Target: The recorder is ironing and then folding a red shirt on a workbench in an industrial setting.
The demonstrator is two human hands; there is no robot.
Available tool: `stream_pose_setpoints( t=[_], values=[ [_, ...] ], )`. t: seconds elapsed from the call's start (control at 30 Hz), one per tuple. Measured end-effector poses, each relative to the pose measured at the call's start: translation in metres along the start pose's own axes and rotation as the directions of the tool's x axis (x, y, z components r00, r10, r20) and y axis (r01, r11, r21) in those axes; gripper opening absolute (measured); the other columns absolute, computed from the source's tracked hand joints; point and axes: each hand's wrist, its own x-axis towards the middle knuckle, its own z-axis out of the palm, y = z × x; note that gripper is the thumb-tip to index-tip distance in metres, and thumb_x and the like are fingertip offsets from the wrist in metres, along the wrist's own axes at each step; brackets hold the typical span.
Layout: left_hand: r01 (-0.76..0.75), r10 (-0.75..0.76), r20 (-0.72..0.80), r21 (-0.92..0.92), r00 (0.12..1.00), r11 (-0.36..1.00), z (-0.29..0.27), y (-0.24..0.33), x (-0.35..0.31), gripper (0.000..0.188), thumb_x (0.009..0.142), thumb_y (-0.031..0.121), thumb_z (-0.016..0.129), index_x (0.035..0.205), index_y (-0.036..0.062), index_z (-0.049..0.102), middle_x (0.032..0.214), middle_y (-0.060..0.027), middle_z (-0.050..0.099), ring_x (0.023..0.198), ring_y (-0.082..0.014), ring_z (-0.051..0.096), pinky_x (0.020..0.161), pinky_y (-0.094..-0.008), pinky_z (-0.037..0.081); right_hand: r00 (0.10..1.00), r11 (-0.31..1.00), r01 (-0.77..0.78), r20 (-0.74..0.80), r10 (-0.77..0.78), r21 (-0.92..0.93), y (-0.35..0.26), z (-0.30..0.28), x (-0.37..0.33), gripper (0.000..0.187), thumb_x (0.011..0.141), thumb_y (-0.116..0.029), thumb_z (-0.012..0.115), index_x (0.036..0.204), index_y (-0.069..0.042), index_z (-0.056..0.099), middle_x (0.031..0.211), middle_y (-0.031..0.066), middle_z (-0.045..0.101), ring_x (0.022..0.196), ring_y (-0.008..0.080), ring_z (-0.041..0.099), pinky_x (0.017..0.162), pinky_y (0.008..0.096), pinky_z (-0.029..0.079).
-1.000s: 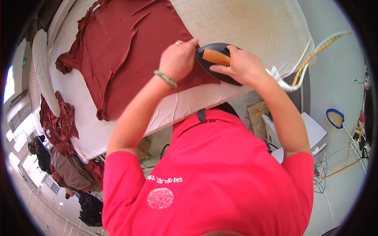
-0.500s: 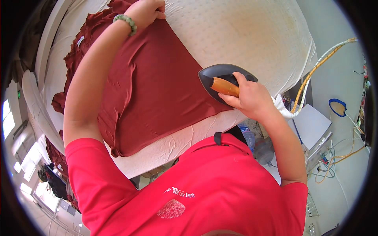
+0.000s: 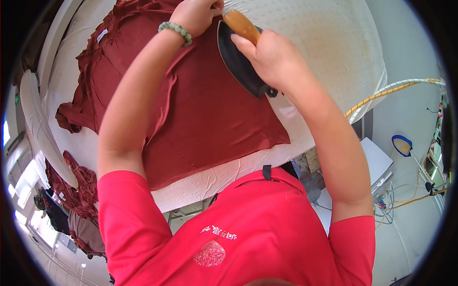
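A dark red garment (image 3: 214, 114) lies spread out, smooth along its right side and near hem, creased down the middle and bunched at its far left, where a white label (image 3: 102, 35) shows. The cloth looks thin, light and soft, likely limp and rather slippery, quick to wrinkle if dragged. It is probably best taken by an edge or a hem corner, with a light pinch that does not stretch it.

Over the garment's right edge stands a black iron (image 3: 234, 61) with a wooden handle (image 3: 242, 26); it is probably heavy and stiff, its plate likely hot, so the handle is the sensible place to hold it. The right hand (image 3: 276, 55) has its grip closed round the rear of that handle. The left hand (image 3: 195, 15) is at the garment's upper right edge, near the iron's tip, fingers bent; whether its grip has caught any cloth cannot be told.

Under the garment, the surface (image 3: 329, 52) wears a pale, slightly wrinkled cover, stained in patches to the garment's right. Left of the garment are a narrow padded board (image 3: 43, 124) and, below that, a crumpled dark red piece (image 3: 78, 190). Farther out on the garment's right, a white and yellow hose (image 3: 396, 87) runs before a pale wall (image 3: 410, 109), with a blue-rimmed oval (image 3: 402, 146) lower down.
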Motion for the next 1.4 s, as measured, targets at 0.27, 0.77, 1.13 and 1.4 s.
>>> stream_pose_setpoints(
  t=[0.27,0.77,1.13,1.4],
  values=[
    [0.186,-0.615,-0.208,-0.838,0.760,0.513,0.035,0.063,-0.231,0.017,0.099,0.007,0.068,0.113,-0.0015,0.066,0.105,-0.0055,0.069,0.085,-0.0115,0.068,0.075,-0.0252,0.055,0.996,0.995,0.079,-0.047,-0.082,-0.055,0.006,0.009,0.005,0.067,0.095,-0.056,0.063,0.081,0.010,0.069,0.074,0.0280,0.069,0.070,0.0425,0.069,0.068,0.0468,0.055],
    [0.035,-0.787,0.467,-0.867,0.404,-0.497,0.107,0.146,-0.425,0.030,0.099,0.032,0.071,0.086,0.0068,0.062,0.068,-0.0020,0.061,0.051,-0.0085,0.053,0.045,-0.0232,0.039,0.888,0.846,0.448,0.035,-0.459,-0.290,-0.034,0.055,-0.093,0.044,0.091,-0.042,0.073,0.107,0.000,0.069,0.092,0.0223,0.074,0.088,0.0405,0.071,0.079,0.0479,0.055],
    [-0.034,-0.887,0.235,-0.962,0.398,-0.271,0.103,0.177,-0.429,0.034,0.099,0.029,0.072,0.072,0.0108,0.060,0.057,0.0019,0.054,0.045,-0.0065,0.045,0.043,-0.0233,0.034,0.874,0.825,0.469,0.033,-0.484,-0.316,-0.026,0.039,-0.086,0.041,0.090,-0.038,0.075,0.115,-0.006,0.068,0.094,0.0243,0.073,0.089,0.0430,0.070,0.080,0.0458,0.055],
    [0.024,-0.897,0.242,-0.968,0.370,-0.251,0.114,0.175,-0.434,0.029,0.100,0.024,0.071,0.076,0.0107,0.061,0.057,0.0018,0.055,0.045,-0.0065,0.045,0.043,-0.0233,0.034,0.834,0.745,0.525,0.423,-0.354,-0.412,0.036,0.021,-0.160,0.042,0.092,-0.040,0.075,0.112,-0.004,0.069,0.093,0.0232,0.073,0.089,0.0425,0.071,0.079,0.0465,0.055]
  ],
)
